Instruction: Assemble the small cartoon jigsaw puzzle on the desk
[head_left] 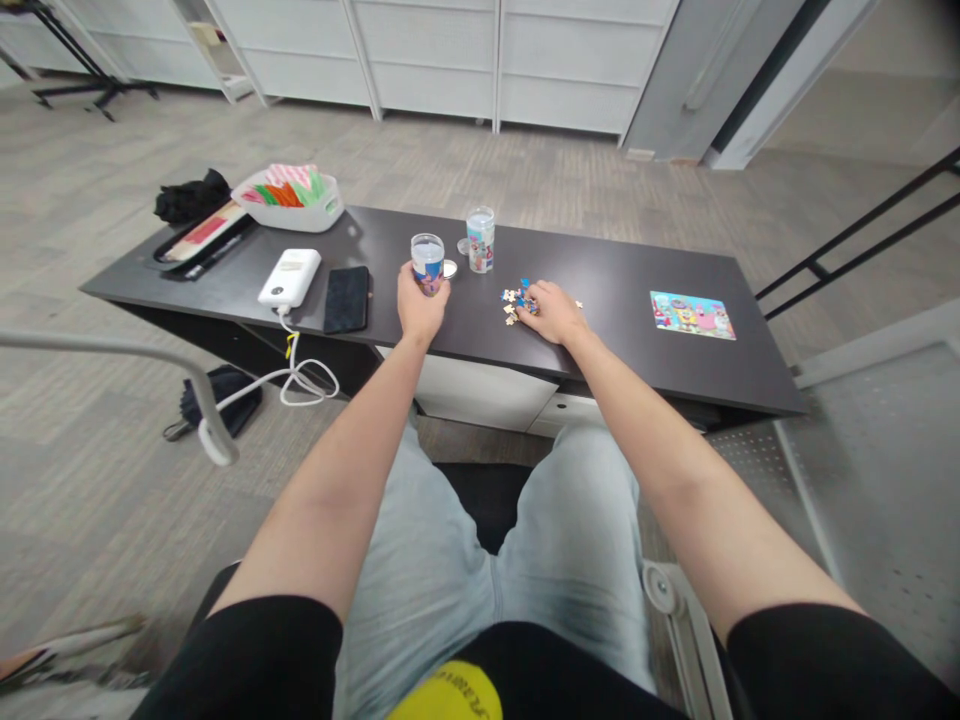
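Note:
My left hand (422, 308) is wrapped around a clear jar (428, 262) with a blue and pink cartoon label, upright and without a lid. My right hand (553, 312) rests on the dark table, its fingers curled over a small heap of jigsaw puzzle pieces (515, 297); the fingertips are partly hidden among them. Some pieces lie loose around the fingers, cream and blue in colour. Behind and right of the held jar stands a second clear jar (481, 241) with a cartoon wrap. A round silver lid (449, 269) lies beside the held jar. Off to the right is a flat, colourful cartoon picture (693, 315).
Left on the table (615, 345) are a black phone (347, 299), a white power bank (290, 279) with a cable (296, 378) hanging down, and a white basket (300, 217) of colourful packets. A black tray (202, 240) and a dark bundle (192, 195) lie beyond.

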